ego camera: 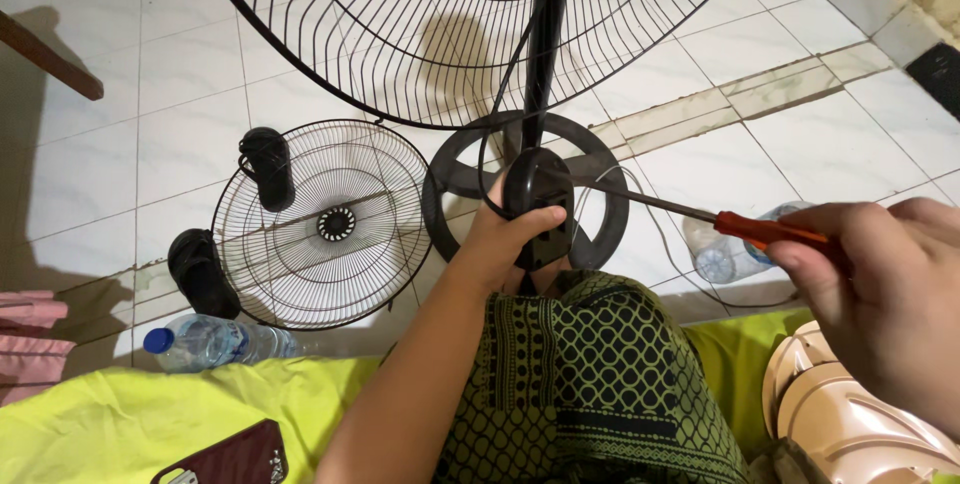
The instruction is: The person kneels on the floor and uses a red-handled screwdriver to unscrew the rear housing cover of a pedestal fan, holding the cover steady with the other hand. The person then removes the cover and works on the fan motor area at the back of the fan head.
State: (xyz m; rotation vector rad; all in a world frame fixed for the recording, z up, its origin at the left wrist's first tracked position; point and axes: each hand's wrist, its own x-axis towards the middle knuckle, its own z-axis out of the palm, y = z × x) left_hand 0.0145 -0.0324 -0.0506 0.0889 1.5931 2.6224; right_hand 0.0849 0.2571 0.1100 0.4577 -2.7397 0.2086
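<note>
While the left hand [505, 234] wraps its fingers around the smooth black plastic motor housing [538, 199] of a standing fan, just above the knee draped in green patterned cloth [590, 384], the right hand [885, 289] grips a screwdriver [700, 212] by its glossy orange handle, the thin steel shaft reaching to the housing's side. Below it the round black base [600, 169] sits on white glazed tiles [120, 164]. A detached wire fan grille [322, 224] lies flat beside it, near a clear plastic bottle [215, 341] with a blue cap. The large wire guard [420, 34] rises behind.
</note>
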